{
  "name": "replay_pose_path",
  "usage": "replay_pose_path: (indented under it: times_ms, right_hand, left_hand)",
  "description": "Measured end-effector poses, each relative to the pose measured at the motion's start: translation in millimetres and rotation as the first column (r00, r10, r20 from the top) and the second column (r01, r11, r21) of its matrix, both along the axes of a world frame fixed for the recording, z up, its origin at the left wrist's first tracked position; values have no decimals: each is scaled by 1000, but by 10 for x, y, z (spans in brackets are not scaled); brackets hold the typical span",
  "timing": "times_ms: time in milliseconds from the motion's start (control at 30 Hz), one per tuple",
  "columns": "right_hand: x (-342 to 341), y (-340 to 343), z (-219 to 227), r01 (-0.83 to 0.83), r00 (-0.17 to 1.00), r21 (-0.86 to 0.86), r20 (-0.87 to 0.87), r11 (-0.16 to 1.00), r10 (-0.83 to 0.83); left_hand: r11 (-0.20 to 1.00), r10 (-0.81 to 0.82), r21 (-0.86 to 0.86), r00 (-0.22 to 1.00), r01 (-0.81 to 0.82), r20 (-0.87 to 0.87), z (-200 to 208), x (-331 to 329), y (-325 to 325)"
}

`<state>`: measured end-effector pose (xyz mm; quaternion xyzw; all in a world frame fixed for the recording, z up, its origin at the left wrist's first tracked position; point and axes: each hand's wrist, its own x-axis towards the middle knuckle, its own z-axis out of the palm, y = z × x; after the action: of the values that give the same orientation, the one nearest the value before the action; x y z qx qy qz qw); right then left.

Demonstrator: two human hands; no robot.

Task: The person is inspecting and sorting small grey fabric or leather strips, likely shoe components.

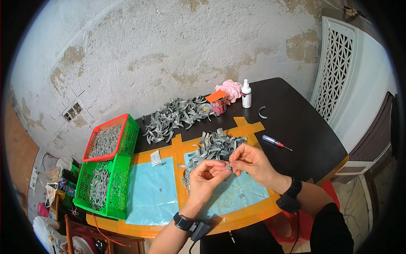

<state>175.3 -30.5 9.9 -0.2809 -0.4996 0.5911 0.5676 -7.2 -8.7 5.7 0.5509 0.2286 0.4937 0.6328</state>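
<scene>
My left hand (205,177) and my right hand (253,163) meet over the near part of the table, fingertips almost touching. Between their pinched fingers is a small grey piece (228,167), partly covered, so its exact kind cannot be made out. Just beyond the hands lies a heap of grey curved strips (213,146). Beneath the hands, a light blue sheet (249,186) is fixed to the table with amber tape. A small grey bit (241,196) rests on that sheet, near its right side.
At left, a red basket (123,139) and green baskets (120,182) hold many small grey pieces. More grey strips (177,116) are heaped at the back. Behind stand a can (218,106), a pink cloth (231,89) and a white spray bottle (246,97). A screwdriver (272,141) lies at right.
</scene>
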Motion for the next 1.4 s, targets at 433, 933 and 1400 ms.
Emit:
replay_pose_path:
  times_ms: [433, 933, 1400]
  right_hand:
    - [-12, -3, 23, 36, 999, 30, 39, 999, -37]
    - [-10, -22, 94, 19, 997, 19, 73, 1000, -20]
    - [117, 84, 66, -163, 974, -78, 148, 984, 173]
  left_hand:
    - [998, 24, 63, 999, -21, -43, -18, -5, 5]
    - [998, 57, 43, 996, -54, -67, -28, -7, 17]
    - [987, -98, 99, 963, 127, -252, 116, -84, -9]
